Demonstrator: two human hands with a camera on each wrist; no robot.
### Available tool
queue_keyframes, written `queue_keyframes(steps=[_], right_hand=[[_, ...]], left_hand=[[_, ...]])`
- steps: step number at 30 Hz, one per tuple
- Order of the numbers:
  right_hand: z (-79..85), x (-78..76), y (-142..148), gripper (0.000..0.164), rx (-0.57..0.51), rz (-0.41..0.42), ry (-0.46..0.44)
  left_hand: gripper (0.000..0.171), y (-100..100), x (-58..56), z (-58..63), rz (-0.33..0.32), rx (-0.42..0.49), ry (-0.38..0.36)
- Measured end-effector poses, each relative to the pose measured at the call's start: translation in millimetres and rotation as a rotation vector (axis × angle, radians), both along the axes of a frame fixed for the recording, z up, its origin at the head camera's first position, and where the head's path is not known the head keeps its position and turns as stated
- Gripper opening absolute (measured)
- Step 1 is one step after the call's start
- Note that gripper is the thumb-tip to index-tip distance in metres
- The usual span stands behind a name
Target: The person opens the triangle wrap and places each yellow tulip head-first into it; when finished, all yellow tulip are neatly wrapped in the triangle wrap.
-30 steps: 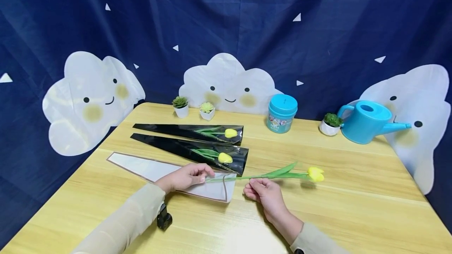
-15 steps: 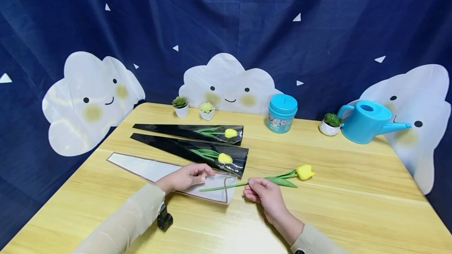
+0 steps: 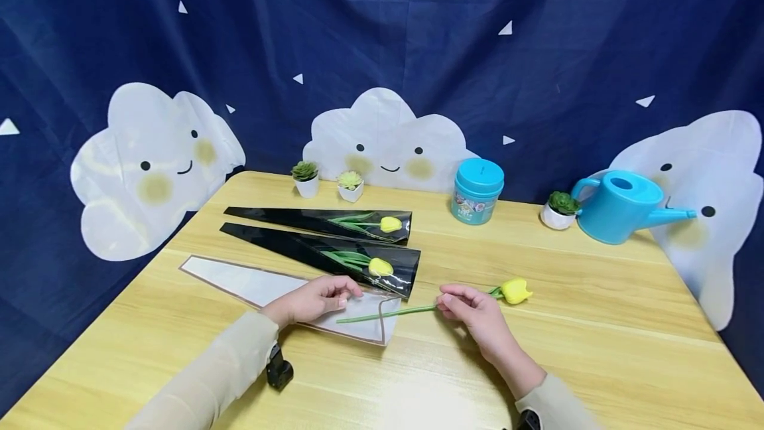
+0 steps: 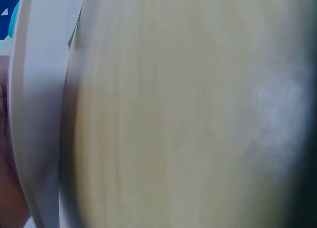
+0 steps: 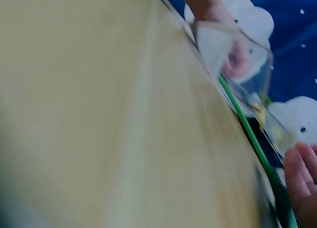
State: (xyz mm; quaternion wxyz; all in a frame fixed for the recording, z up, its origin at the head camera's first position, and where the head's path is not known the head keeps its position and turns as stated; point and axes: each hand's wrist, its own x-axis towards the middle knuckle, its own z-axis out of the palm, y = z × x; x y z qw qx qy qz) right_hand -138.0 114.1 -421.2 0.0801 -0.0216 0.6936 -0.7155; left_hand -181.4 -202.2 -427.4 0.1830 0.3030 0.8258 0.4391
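Note:
A yellow tulip (image 3: 516, 291) lies on the table, its green stem crossing the wide mouth of a white, brown-edged flower sleeve (image 3: 239, 279). Whether the stem end is under the clear film or on top, I cannot tell. My left hand (image 3: 310, 298) pinches the sleeve near that mouth; in the right wrist view the clear film (image 5: 257, 55) stands raised there. Over the tulip's leaves is my right hand (image 3: 474, 317), its fingers (image 5: 297, 176) nearly straight and beside the stem. In the left wrist view the white sleeve (image 4: 39, 89) partly hides the left hand.
Two black sleeves, a nearer one (image 3: 268, 242) and a farther one (image 3: 280, 216), each hold a yellow tulip. Small potted succulents (image 3: 307, 186), a blue lidded jar (image 3: 477, 201) and a blue watering can (image 3: 621, 211) stand along the back of the wooden table (image 3: 597, 344).
The tulip came down onto the table, its head shifting left and its leaves turning. My right hand then let go and slid right along the stem. The left hand stayed in place.

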Motion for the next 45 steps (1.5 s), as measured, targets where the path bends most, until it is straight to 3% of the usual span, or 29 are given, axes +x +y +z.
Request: queue_keyframes(steps=[8, 14, 23, 35, 39, 45], right_hand=[[-0.2, -15.4, 35.9, 0.027, 0.417, 0.110, 0.356], [0.5, -26.2, 52.7, 0.027, 0.608, 0.156, 0.487], [-1.8, -34.9, 60.2, 0.023, 0.730, 0.233, 0.526], [-5.2, -34.5, 52.1, 0.016, 0.798, 0.295, 0.509], [-4.6, -31.9, 50.2, 0.014, 0.806, 0.291, 0.503], [-3.4, -26.0, 44.5, 0.012, 0.828, 0.209, 0.469]], left_hand=[[0.020, -0.3, -0.1, 0.1, 0.006, -0.014, -0.002], [0.020, -1.1, -0.7, -1.2, 0.002, -0.012, -0.007], [0.019, -0.4, -0.6, -1.2, 0.005, -0.028, -0.016], [0.019, 0.4, 0.2, 2.9, 0.003, -0.051, -0.010], [0.018, 0.6, 0.3, 4.0, 0.002, -0.059, -0.010], [0.019, 0.0, 1.3, 4.5, 0.010, -0.050, -0.015]])
